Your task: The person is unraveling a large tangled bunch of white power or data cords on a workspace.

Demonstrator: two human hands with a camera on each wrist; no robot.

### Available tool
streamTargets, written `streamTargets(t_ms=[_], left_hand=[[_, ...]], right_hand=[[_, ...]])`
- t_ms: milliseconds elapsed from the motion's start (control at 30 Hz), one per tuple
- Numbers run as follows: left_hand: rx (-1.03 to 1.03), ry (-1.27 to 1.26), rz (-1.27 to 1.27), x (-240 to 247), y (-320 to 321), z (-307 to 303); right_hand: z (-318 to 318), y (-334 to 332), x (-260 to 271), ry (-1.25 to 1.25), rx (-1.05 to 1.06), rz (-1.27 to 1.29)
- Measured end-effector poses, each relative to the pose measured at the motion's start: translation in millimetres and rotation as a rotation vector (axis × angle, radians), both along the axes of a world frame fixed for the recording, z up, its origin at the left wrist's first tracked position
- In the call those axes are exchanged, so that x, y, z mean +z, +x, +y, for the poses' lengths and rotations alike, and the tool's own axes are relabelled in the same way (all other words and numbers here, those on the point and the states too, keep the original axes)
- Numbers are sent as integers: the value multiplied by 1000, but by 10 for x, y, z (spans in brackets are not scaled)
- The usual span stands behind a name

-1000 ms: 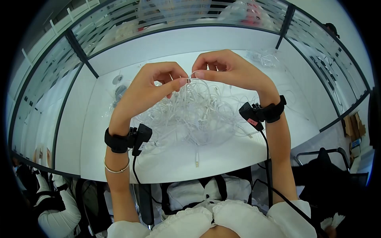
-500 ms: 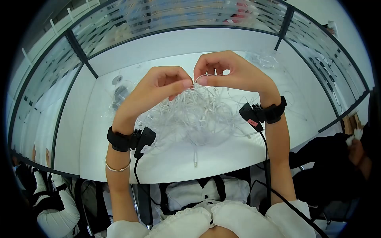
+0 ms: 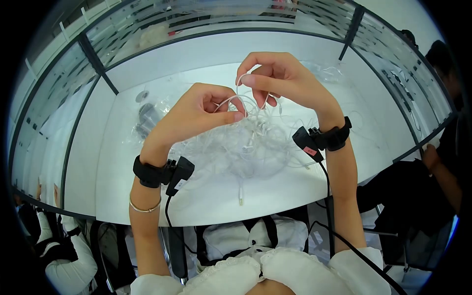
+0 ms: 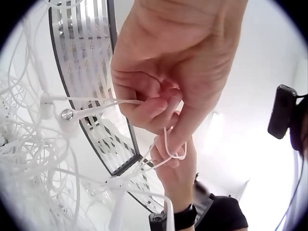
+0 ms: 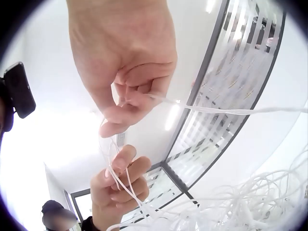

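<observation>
We hold a thin white cable [image 3: 230,100] in both hands, raised above the bench [image 3: 275,194]. Our left hand [image 3: 196,115] pinches it between the thumb and the curled fingers [image 3: 219,94]. Our right hand [image 3: 285,78], just beyond and a little higher, pinches a loop of the same cable between thumb and forefinger, its other fingers curled. The fingertips of the two hands are near one another, with a short arc of cable between them. From the fingers the cable drops into a tangle [image 3: 246,147] of white cables on the bench right below. In the left wrist view an earbud [image 4: 67,114] sits on the strand beside the left fingers. Nearer to us than the fingers, a plug [image 3: 240,199] lies at the tangle's edge. To the left of the fingers lie clear bags [image 3: 146,118].
</observation>
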State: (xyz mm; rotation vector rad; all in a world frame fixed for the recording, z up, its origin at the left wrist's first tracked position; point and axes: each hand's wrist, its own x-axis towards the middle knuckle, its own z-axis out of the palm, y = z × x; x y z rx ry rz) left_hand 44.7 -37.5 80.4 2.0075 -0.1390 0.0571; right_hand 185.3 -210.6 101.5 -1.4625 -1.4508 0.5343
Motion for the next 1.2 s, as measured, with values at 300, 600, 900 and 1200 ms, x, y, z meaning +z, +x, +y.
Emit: streamTargets(t_ms=[300,600,900,1200], left_hand=[[123,13,1,-50,51,-23],[133,-134,-33,-98,79,76],[288,-206,-220,-46,73,115],[40,-99,-48,-128,115,184]], right_hand=[[62,36,-48,161,-140,40],[62,140,-114,74,-203,-84],[-57,217,-89,-117,-129,-199],[-44,396,-136,165,-180,-150]])
